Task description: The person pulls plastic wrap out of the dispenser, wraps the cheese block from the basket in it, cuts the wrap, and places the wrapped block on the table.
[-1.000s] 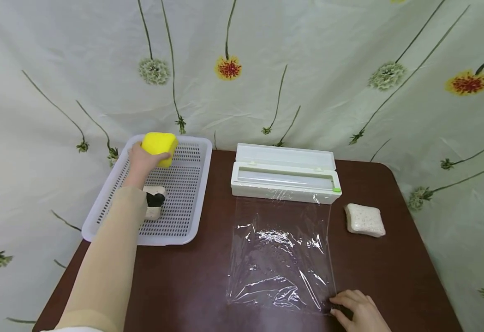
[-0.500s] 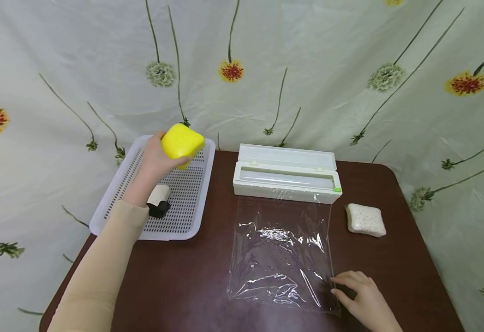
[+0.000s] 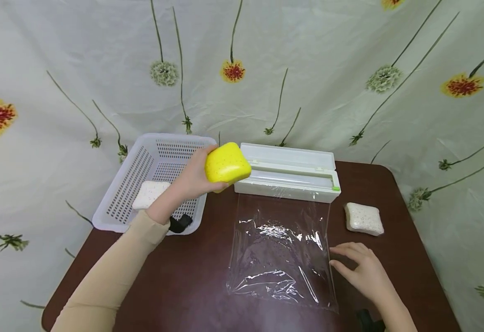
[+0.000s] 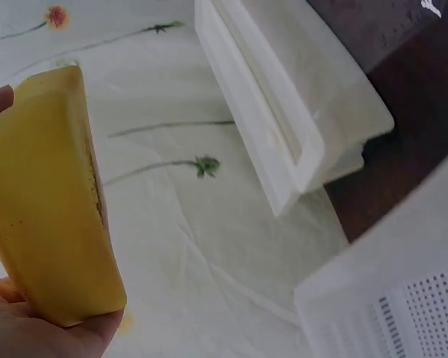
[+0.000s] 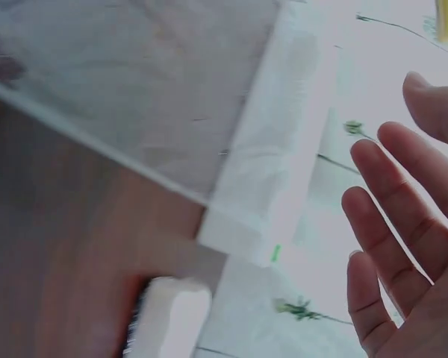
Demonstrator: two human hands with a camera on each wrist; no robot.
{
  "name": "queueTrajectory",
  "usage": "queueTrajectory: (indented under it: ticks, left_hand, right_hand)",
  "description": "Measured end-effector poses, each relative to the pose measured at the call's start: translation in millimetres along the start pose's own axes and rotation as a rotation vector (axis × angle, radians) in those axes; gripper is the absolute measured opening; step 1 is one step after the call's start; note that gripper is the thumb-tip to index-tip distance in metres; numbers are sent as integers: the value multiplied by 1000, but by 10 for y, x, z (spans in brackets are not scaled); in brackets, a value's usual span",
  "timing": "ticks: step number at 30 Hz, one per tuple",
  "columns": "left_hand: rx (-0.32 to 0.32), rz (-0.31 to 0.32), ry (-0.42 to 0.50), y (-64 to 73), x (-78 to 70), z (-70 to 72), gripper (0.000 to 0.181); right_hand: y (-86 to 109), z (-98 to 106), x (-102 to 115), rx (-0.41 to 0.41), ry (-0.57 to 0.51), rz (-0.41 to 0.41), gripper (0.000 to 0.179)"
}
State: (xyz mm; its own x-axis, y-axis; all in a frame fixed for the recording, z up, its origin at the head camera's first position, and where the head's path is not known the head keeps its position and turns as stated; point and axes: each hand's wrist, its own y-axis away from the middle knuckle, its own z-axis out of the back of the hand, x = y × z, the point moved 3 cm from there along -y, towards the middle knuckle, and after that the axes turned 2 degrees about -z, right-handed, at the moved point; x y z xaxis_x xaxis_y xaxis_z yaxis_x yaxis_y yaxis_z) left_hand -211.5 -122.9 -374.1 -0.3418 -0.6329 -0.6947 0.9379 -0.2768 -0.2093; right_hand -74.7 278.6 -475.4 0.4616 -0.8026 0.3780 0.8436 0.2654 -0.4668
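Note:
My left hand (image 3: pixel 194 177) grips a yellow sponge (image 3: pixel 227 162) between thumb and fingers, raised over the table; the sponge overlaps the left end of the cling film box (image 3: pixel 287 190) in the head view. In the left wrist view the thumb and fingertips sit on opposite ends of the yellow sponge (image 4: pixel 52 201). From the lidded white box a sheet of clear cling film (image 3: pixel 281 258) stretches toward me over the dark table. Beside the film's right edge is my right hand (image 3: pixel 364 267), its fingers loosely bent; the right wrist view shows nothing in this hand (image 5: pixel 411 216).
A pale plastic basket (image 3: pixel 119 177) at the left holds a white sponge (image 3: pixel 148 193), partly hidden by my left arm. Right of the film lies another white sponge (image 3: pixel 364 219) with a shiny film wrap. A flower-patterned cloth (image 3: pixel 291 41) hangs behind the table.
My left hand has carried the yellow sponge out of the basket, rightward to the cling film box. My right hand has moved from the film's near corner farther up along its right edge.

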Motion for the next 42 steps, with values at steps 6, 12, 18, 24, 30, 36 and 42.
queueTrajectory:
  ticks: [6,12,18,24,30,36,42]
  left_hand:
    - [97,-126,33,138,-304,-469,99]
    - [195,-167,83,229,-397,-921,98]
    - [267,-184,125,291,-408,-1242,98]
    - [294,-173,144,367,-370,-1406,96]
    - [339,-193,145,413,-333,-1490,96]
    - [380,-183,136,449,-253,-1611,95]
    - [389,-202,63,449,-130,-1776,94]
  right_hand:
    - [-268,47,69,23,-77,-55,40]
    - [-536,-49,130,125,-228,-168,51]
    - [-713,-193,174,216,-359,-198,77]
    - [-763,-350,193,340,-465,-175,98]
    - [-718,-463,206,435,-467,-166,113]
    - [-647,-600,199,488,-446,-185,117]
    - [-535,-775,104,512,-352,-237,113]
